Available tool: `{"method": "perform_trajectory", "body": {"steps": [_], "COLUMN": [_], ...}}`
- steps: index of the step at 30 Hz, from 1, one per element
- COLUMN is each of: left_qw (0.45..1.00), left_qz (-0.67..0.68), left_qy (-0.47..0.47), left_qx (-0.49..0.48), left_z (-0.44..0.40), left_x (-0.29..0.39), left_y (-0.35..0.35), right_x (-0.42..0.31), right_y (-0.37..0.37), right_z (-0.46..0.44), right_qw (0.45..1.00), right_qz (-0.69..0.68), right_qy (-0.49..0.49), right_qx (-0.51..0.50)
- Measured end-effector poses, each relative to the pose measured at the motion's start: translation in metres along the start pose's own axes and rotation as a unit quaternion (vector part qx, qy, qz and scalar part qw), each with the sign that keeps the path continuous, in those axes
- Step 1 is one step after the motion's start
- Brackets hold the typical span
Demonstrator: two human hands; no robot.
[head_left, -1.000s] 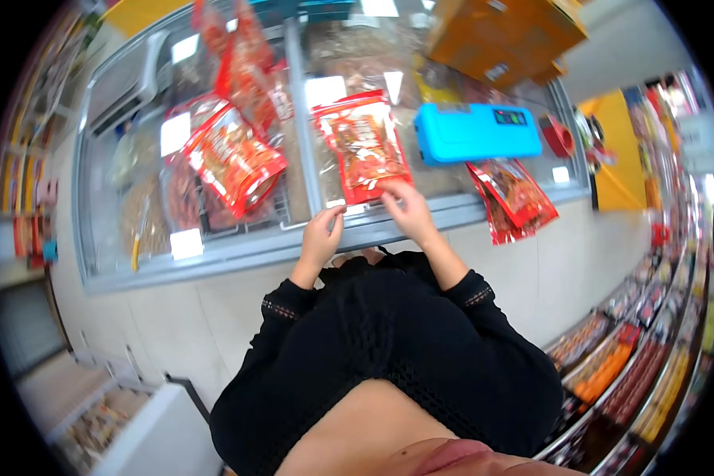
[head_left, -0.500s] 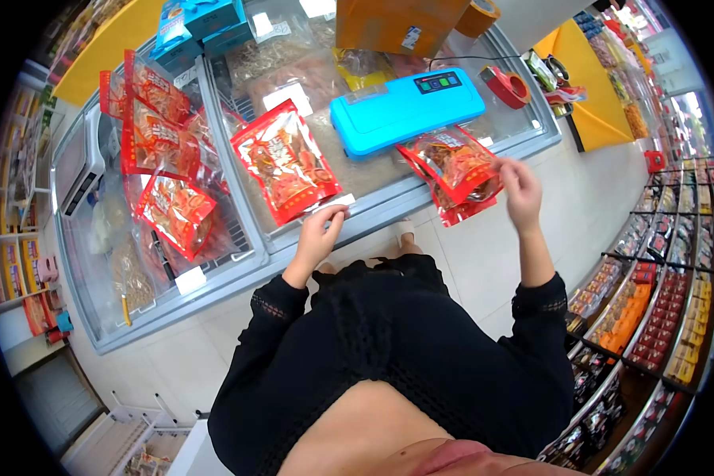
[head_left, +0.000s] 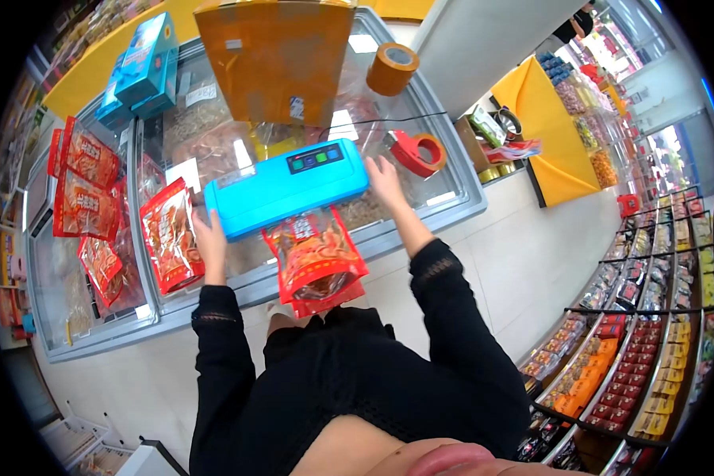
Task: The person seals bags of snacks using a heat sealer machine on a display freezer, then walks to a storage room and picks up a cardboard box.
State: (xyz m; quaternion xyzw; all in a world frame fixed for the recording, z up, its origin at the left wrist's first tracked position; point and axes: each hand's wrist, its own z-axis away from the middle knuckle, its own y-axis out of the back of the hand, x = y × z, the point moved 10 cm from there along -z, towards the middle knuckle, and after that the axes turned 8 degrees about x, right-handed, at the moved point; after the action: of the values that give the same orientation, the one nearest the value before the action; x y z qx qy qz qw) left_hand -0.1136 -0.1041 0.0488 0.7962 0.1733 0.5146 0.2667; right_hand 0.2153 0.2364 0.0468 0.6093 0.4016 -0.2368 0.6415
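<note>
Taking the blue machine (head_left: 285, 194) as the centre of the dial, with twelve o'clock pointing away from the person, both hands are at its ends. The left hand (head_left: 209, 247) is at eight o'clock, fingers extended along the machine's near left corner and close to the edge of a red bag (head_left: 170, 238) lying just beyond it in the same direction. The right hand (head_left: 385, 184) is at three o'clock, fingers loosely bent against the right end; whether either hand grips the machine or merely rests on it, I cannot tell. The machine sits on a glass-topped freezer (head_left: 174, 313), its button panel (head_left: 316, 159) towards one o'clock. At five o'clock, a red-edged bag (head_left: 317, 258) extends from its front edge and reaches past the freezer rim, overlapping another red packet (head_left: 332, 299) beneath. More red packets (head_left: 87, 210) are piled at nine o'clock, well apart from the machine. A cardboard box (head_left: 274, 67) stands at twelve, blue cartons (head_left: 144, 67) towards ten, and a roll of brown tape (head_left: 379, 73) between one and two. A red tape dispenser (head_left: 408, 155) lies between two and three, near the right hand, with a black cable (head_left: 389, 120) crossing the glass beyond it.
</note>
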Motion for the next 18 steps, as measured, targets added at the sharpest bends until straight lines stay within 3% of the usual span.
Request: {"method": "perform_trajectory", "body": {"steps": [1, 3, 5, 7, 11, 13, 18], "left_qw": [1.000, 0.976, 0.970, 0.959, 0.959, 0.967, 0.964], "left_qz": [0.003, -0.075, -0.139, -0.202, -0.195, -0.180, -0.169], "left_qy": [-0.001, 0.134, 0.142, 0.156, 0.171, 0.163, 0.182], "left_qx": [0.004, -0.156, -0.139, -0.123, -0.114, -0.081, -0.093], "left_z": [-0.008, -0.008, -0.004, -0.010, -0.010, -0.011, -0.008], "left_x": [0.004, -0.023, -0.021, -0.022, -0.015, -0.010, -0.015], "left_y": [-0.006, -0.039, -0.038, -0.038, -0.031, -0.026, -0.025], "right_x": [-0.010, 0.022, 0.024, -0.019, -0.033, -0.039, -0.035], "right_y": [0.000, -0.038, -0.065, -0.041, -0.034, -0.028, -0.029], "right_z": [-0.009, -0.044, -0.023, -0.004, 0.004, 0.005, 0.005], "right_qw": [0.998, 0.997, 0.993, 0.986, 0.977, 0.978, 0.976], "right_qz": [0.047, 0.025, 0.008, 0.151, 0.202, 0.171, 0.194], "right_qy": [-0.029, -0.077, -0.107, -0.044, -0.046, -0.013, -0.013], "right_qx": [0.015, -0.007, -0.041, 0.056, 0.058, 0.115, 0.098]}}
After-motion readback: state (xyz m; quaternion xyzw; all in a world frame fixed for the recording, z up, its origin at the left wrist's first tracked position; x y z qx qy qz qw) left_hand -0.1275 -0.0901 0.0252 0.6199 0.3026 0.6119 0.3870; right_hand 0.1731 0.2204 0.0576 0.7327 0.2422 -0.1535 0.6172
